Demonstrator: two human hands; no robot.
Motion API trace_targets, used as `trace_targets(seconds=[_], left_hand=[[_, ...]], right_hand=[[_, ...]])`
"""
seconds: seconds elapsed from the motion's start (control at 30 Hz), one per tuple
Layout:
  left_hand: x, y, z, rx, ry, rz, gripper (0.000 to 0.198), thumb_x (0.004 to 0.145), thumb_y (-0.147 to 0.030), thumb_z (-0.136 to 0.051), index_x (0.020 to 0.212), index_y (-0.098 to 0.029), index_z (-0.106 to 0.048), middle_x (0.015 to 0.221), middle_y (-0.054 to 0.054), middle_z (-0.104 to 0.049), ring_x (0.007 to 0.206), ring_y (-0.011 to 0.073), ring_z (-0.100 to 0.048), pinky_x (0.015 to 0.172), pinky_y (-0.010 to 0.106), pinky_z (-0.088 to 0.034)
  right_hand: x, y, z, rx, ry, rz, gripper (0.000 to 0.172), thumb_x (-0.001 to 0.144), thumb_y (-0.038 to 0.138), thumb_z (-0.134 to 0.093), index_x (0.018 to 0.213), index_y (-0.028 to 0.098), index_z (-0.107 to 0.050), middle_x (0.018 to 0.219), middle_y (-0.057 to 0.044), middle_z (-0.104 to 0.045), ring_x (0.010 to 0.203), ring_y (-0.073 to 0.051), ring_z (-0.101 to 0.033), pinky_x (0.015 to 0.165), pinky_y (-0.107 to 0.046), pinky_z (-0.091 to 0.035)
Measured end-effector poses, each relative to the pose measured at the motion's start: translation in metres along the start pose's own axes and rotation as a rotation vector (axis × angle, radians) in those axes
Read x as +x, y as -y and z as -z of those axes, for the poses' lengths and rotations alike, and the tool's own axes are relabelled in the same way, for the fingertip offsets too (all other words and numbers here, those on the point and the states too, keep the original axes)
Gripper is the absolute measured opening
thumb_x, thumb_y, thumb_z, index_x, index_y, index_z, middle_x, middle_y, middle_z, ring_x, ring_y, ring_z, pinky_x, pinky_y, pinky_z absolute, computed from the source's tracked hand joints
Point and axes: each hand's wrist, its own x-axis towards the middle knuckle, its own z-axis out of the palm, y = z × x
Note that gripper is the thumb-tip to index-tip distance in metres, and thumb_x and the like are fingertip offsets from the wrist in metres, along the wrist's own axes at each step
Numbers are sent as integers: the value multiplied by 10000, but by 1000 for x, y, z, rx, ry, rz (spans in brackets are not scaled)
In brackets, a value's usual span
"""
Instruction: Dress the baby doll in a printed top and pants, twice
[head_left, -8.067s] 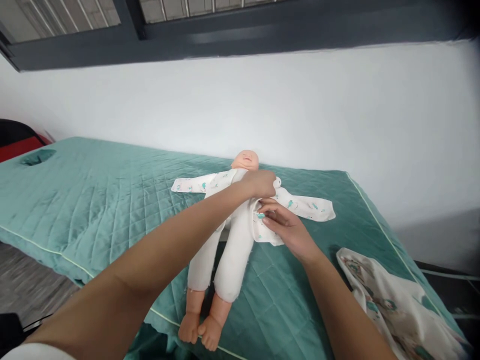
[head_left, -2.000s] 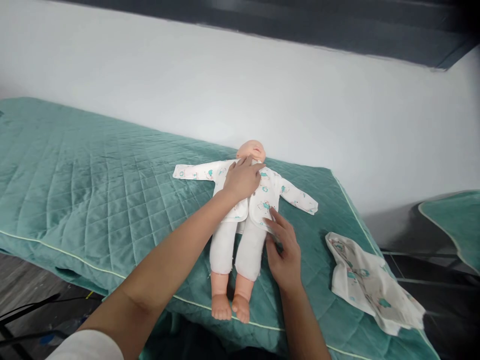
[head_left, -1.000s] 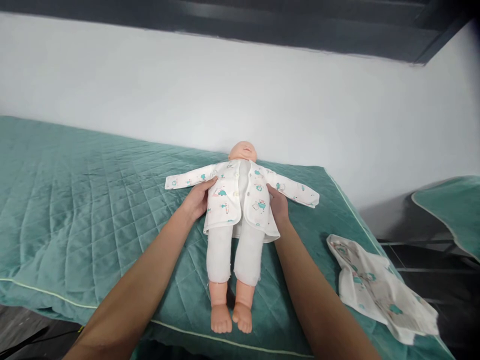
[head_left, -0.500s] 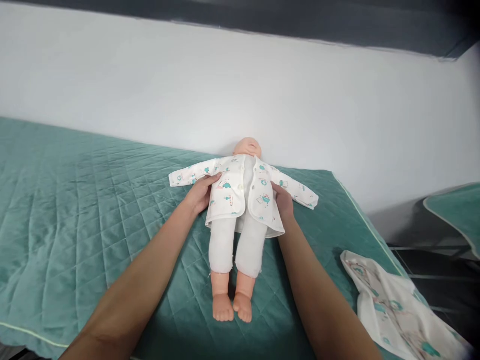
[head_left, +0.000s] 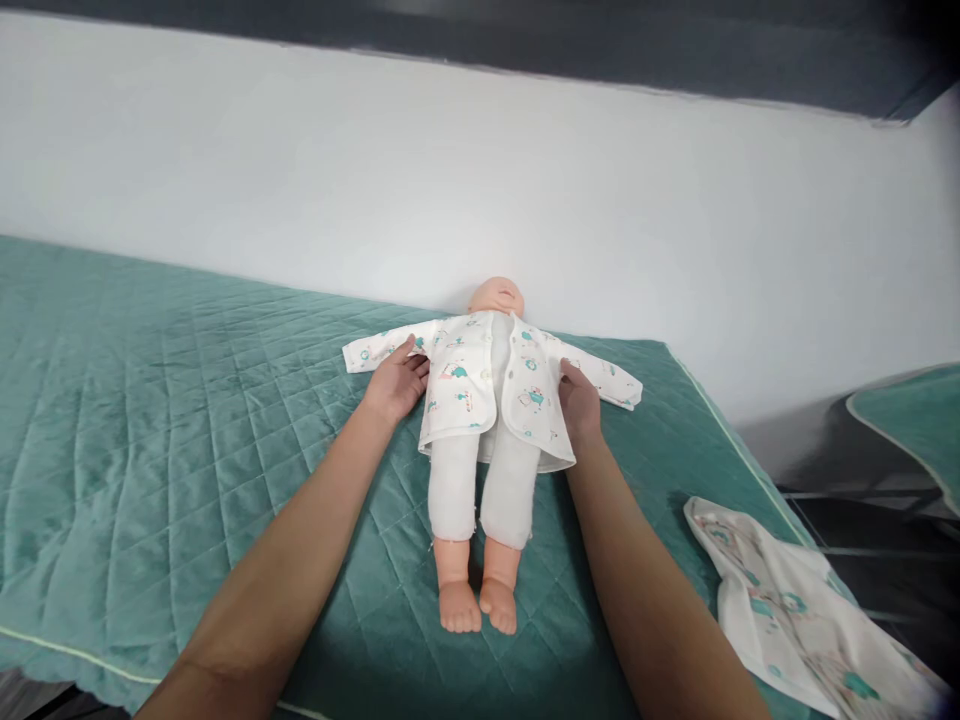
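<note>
Doll [head_left: 501,365] face-up on the green quilted cover [head_left: 202,400] — jacket [head_left: 457,405] on, front open.
Its 2 sleeves [head_left: 606,377] seem drawn up; the left hand [head_left: 396,387], spread wide, is beside it, the right hand [head_left: 582,405] opposite — cannot tell whether it grips; the small fasteners [head_left: 512,376] are not yet closed.

left hand [head_left: 396,388]: bare | right hand [head_left: 580,402]: bare | forearms [head_left: 281,545]: bare, tapering
</note>
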Motion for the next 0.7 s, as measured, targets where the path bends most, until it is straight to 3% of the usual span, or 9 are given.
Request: trace_targets(seconds=[0.1, 0.2, 0.33, 0.53, 0.7], left_hand=[[3, -10, 6, -50, -129, -102, 160, 946, -305, -632, 1017, -162, -642, 1119, 120, -710, 1098, 236, -695, 1066, 436, -545], [6, -19, 13, -90, -233, -207, 148, 983, -306, -583, 1039, -179, -634, 1182, 107, -710, 1163, 244, -675, 1119, 482, -504], [12, -27, 22, -129, -305, -297, 182, 1020, -345, -524, 1010, -198, -630, 1141, 84, -727, 1185, 215, -671, 1090, 428, -531], [18, -43, 35, -115, -358, -357, 178, 1040, -258, -466, 976, -186, -615, 1060, 62, -732, 1113, 180, -701, 1083, 474, -531], [20, -52, 39, -87, -343, -361, 185, 1036, -186, -442, 977, -155, -614, 1015, 68, -740, 1098, 188, -709, 1068, 471, -541]], right_hand=[[6, 7, 7, 165, -22, -61, 182, 935, 238, -510, 932, 176, -681, 821, -45, -752, 847, -217, -747, 874, -405, -631], [14, 15, 16, 237, -149, 1, 174, 936, 122, -485, 945, 183, -647, 827, -22, -741, 838, -157, -736, 881, -325, -627], [23, 27, 31, 248, -239, 36, 193, 954, 101, -454, 1002, 181, -623, 914, -37, -745, 872, -155, -735, 874, -338, -637], [26, 41, 55, 292, -299, 88, 245, 961, 87, -421, 1083, 166, -618, 1116, -77, -733, 1038, -172, -716, 893, -359, -639], [26, 44, 59, 277, -319, 94, 255, 963, 80, -411, 1094, 166, -612, 1116, -75, -726, 1033, -181, -712, 870, -363, -643]])
